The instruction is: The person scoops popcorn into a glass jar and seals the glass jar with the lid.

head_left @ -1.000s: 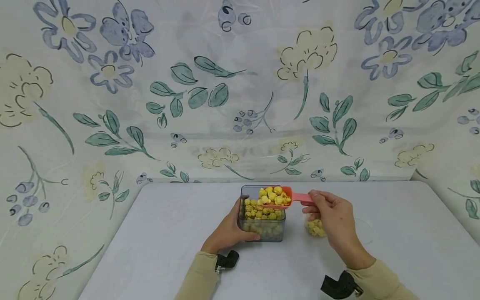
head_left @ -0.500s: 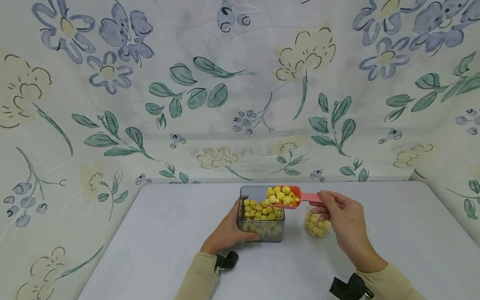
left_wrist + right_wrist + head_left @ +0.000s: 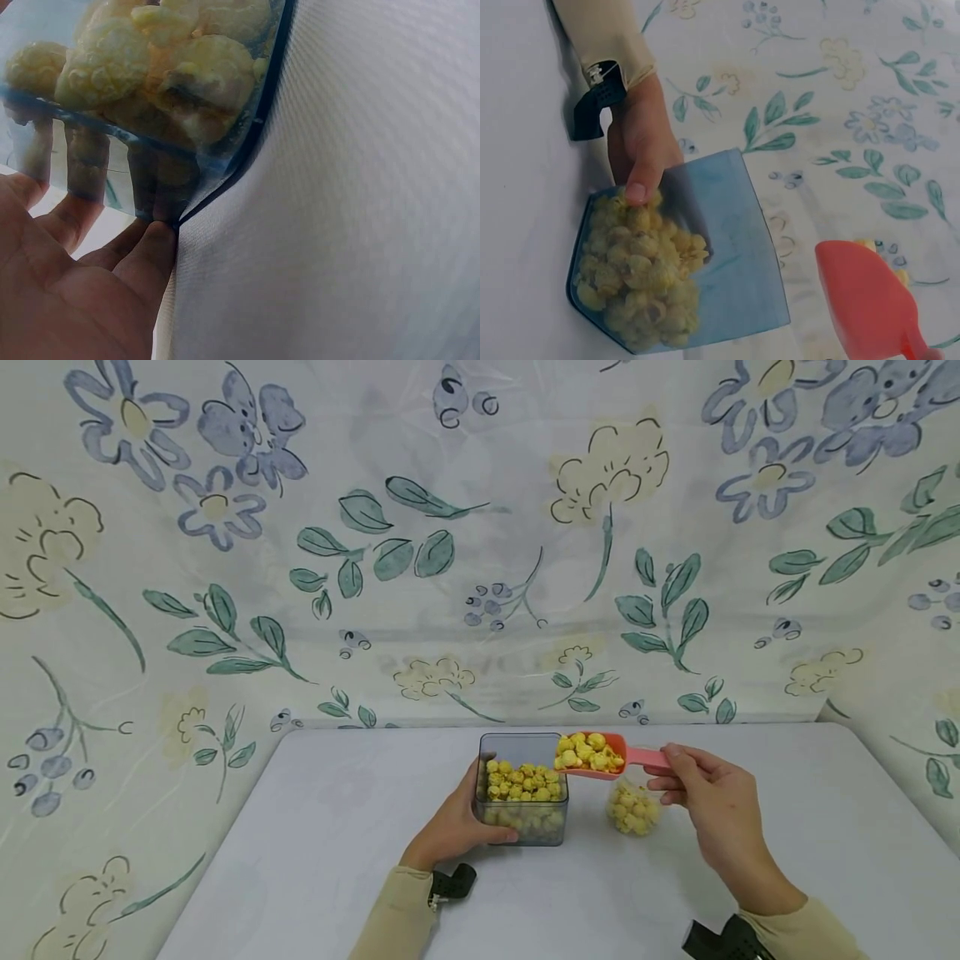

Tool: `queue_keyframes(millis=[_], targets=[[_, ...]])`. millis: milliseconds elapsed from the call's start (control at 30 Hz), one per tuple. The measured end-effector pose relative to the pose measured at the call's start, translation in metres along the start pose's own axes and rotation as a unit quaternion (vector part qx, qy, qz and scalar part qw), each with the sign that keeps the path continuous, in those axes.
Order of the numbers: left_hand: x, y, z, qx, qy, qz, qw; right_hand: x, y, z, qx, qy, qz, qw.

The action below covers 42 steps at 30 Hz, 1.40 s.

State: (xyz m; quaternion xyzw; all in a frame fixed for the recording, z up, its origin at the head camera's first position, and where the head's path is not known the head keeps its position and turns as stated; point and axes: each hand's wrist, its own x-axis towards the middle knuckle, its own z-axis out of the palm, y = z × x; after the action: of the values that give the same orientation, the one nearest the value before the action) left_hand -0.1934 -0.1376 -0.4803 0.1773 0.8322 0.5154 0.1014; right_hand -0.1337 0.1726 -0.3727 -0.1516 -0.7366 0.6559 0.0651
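My left hand point(image 3: 452, 827) grips a clear grey-blue square container point(image 3: 525, 835) from its left side, thumb across the front and fingers behind. Yellow popcorn point(image 3: 521, 782) fills part of the container; in the left wrist view it shows through the wall point(image 3: 202, 82). With thumb and fingers, my right hand point(image 3: 720, 810) pinches the handle of a red-pink scoop point(image 3: 617, 758), heaped with popcorn. That scoop is in the air, just right of the container's rim. Seen from the right wrist, the scoop's underside point(image 3: 866, 300) faces the camera.
A small clear round cup point(image 3: 633, 810) of popcorn stands on the white table point(image 3: 337, 827), right of the container and below the scoop. Behind the table hangs a floral cloth point(image 3: 480, 568). Each wrist carries a black camera mount point(image 3: 453, 882).
My right hand has carried the loaded scoop rightward, from above the container to beside its rim. The small cup has come into fuller view. My left hand stays on the container.
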Motion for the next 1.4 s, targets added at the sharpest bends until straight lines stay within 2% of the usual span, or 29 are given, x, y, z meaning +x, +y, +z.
queue_keyframes(millis=[367, 767, 1400], targets=[[-0.001, 0.002, 0.001, 0.006, 0.004, -0.004, 1.0, 0.001, 0.003, -0.017, 0.02, 0.017, 0.022, 0.999], [-0.001, 0.001, 0.0, 0.0, 0.001, -0.001, 1.0, 0.003, 0.008, -0.039, 0.055, 0.043, 0.025, 0.997], [0.0, 0.002, -0.001, -0.008, -0.003, 0.004, 1.0, 0.005, 0.017, -0.061, 0.04, 0.087, 0.036, 0.995]])
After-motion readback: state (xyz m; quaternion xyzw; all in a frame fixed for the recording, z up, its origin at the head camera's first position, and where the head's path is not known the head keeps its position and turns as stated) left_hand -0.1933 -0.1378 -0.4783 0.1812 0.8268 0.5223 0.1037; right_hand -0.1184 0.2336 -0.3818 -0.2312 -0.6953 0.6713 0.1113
